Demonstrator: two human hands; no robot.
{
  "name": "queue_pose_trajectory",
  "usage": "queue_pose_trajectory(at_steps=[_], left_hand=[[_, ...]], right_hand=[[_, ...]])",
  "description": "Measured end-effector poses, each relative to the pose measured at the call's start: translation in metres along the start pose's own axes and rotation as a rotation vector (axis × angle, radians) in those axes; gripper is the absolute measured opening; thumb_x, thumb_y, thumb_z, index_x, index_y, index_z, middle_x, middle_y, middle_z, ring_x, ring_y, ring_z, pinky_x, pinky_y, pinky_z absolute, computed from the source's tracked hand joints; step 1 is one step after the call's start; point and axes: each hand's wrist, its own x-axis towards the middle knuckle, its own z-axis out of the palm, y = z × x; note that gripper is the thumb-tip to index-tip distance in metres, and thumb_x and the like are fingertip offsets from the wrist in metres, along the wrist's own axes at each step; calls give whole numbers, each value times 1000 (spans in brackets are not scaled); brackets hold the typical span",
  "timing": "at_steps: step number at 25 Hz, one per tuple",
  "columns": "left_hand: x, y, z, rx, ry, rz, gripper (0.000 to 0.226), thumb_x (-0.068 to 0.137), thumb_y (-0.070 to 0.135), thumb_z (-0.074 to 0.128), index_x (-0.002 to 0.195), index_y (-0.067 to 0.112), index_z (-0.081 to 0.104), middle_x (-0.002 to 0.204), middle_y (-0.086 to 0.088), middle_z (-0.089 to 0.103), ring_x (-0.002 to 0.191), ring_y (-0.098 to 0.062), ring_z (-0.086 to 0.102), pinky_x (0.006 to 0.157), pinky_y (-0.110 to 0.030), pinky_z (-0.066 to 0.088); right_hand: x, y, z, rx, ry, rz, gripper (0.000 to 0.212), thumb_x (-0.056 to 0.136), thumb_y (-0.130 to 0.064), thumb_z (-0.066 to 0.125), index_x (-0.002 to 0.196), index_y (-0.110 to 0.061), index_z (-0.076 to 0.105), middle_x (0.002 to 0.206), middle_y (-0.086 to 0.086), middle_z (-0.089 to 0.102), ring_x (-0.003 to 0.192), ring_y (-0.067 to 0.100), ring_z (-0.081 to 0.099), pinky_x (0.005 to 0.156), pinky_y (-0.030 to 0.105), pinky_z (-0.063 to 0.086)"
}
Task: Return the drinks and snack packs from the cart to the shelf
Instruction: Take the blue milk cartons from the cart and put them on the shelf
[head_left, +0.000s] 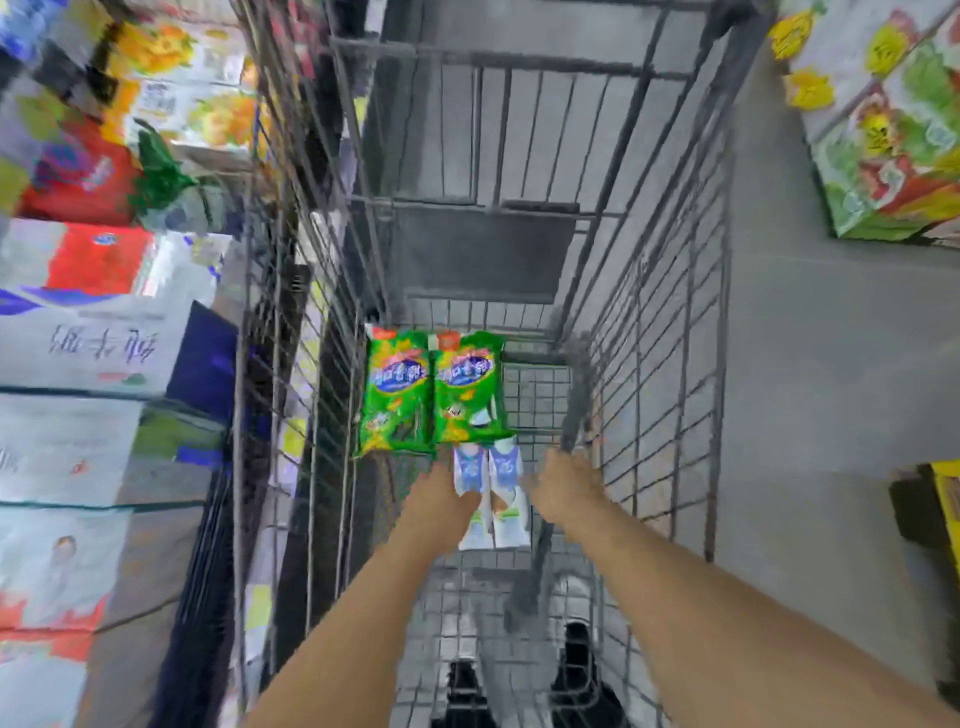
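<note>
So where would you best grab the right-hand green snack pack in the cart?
Probably from above, pinching its near bottom edge: the right green snack pack lies flat on the cart floor, close beside the left pack, and that end is nearest the hands.

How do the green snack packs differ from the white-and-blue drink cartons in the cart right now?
The two green snack packs are flat, wide crinkled bags; the two white-and-blue drink cartons are narrow and boxy. The packs lie farther from the person with no hand on them; the cartons lie nearer, with the left hand and right hand at either side. Both pairs lie side by side on the wire cart floor.
</note>
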Motion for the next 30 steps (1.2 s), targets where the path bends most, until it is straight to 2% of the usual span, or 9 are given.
queue_pose_trajectory(at_steps=[4,6,8,11,14,17,22,27,30], left_hand=[[47,-24,43,-80,-2,-112,55,85,30,63,112,-16,49,108,-36,60,96,-47,60,74,-50,49],[48,-25,54,-213,-8,-143,44,87,30,63,110,-4,49,99,-20,63,87,-38,60,66,-39,45],[46,-23,65,-415,-1,-138,34,89,21,65,115,7,47,103,-9,65,92,-30,63,70,-35,46],[43,-19,80,-656,35,-173,18,88,19,69,103,21,61,99,0,72,91,-20,69,73,-32,53],[43,-33,86,-604,-46,-348,49,71,54,73,99,14,68,98,-5,72,82,-23,67,68,-32,53],[45,-47,86,-562,-86,-427,47,71,50,78,96,11,67,97,-10,74,80,-28,67,68,-35,54],[25,-50,68,-468,-87,-360,16,82,15,75,90,8,64,85,-13,73,69,-26,66,63,-33,52],[-41,-19,0,-484,-61,-180,24,77,26,79,84,9,63,73,-6,68,62,-20,58,57,-33,50],[-100,15,-66,-505,3,-66,25,81,21,77,91,2,65,71,-6,66,54,-15,55,44,-19,39]], right_hand=[[54,2,54,121,-32,34,30,95,-22,56,116,-1,61,122,20,61,112,34,61,83,34,49],[67,5,70,192,-33,42,20,90,-20,59,99,-4,65,104,19,65,93,32,65,66,30,47],[74,9,80,268,-20,58,21,88,-17,62,100,-1,67,102,16,68,89,30,65,60,25,43],[77,10,84,373,4,144,29,84,-21,69,103,0,62,114,17,68,102,33,66,74,31,50],[74,14,82,247,-37,177,55,80,-40,76,118,-4,57,124,16,62,118,34,58,90,35,48],[73,17,83,82,-164,160,71,77,-56,72,128,-10,56,128,11,61,122,30,55,98,34,49],[42,8,71,63,-179,117,62,75,-49,77,120,-10,60,119,10,64,112,28,63,92,34,52],[-27,-3,-5,325,-126,1,42,73,-34,82,106,-11,69,101,4,70,92,21,68,78,30,54],[-85,-22,-60,470,-20,-77,59,50,-42,87,100,-16,70,97,3,75,87,20,72,83,40,59]])
